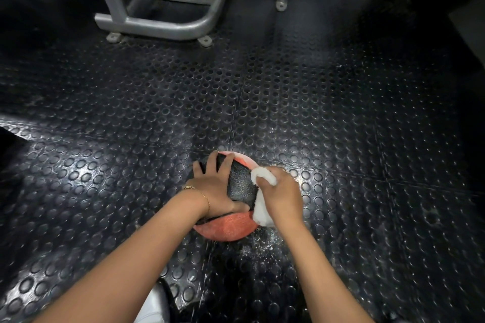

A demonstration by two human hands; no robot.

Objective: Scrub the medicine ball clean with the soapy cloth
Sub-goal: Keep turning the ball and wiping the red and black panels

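Note:
A red and black medicine ball [228, 225] sits on the studded rubber floor just in front of me. My left hand [214, 186] lies spread over its top left side, fingers straight and splayed, pressing on the black panel. My right hand [282, 195] grips a white cloth [262, 214] bunched against the ball's right side. Part of the cloth sticks out above my fingers and part hangs below my palm. Most of the ball's right side is hidden by this hand and the cloth.
Dark studded floor mats [262, 92] stretch all around, with wet specks [265, 241] beside the ball. A grey metal machine frame [162, 25] stands at the far left-centre. My white shoe [154, 307] shows at the bottom edge.

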